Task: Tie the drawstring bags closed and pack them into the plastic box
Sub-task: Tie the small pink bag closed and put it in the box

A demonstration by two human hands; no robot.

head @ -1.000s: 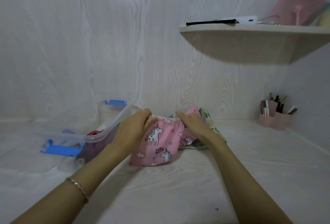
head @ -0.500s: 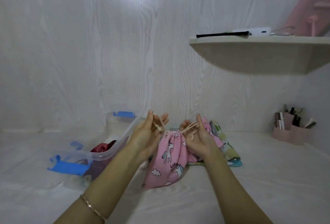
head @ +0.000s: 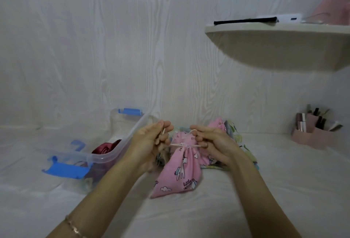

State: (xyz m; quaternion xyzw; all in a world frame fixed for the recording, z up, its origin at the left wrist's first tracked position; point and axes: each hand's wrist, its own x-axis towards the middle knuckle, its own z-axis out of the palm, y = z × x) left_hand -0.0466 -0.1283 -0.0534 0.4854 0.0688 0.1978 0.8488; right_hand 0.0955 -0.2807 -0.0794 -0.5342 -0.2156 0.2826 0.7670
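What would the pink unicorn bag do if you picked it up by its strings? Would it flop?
Probably floppy: the pink unicorn bag is soft cloth, bunched into folds where the drawstring cinches it, so it would likely dangle. It seems light, its lower part lying fairly flat. Rolling looks unlikely.

White wall shelf, pink organizer with cosmetics, bracelet
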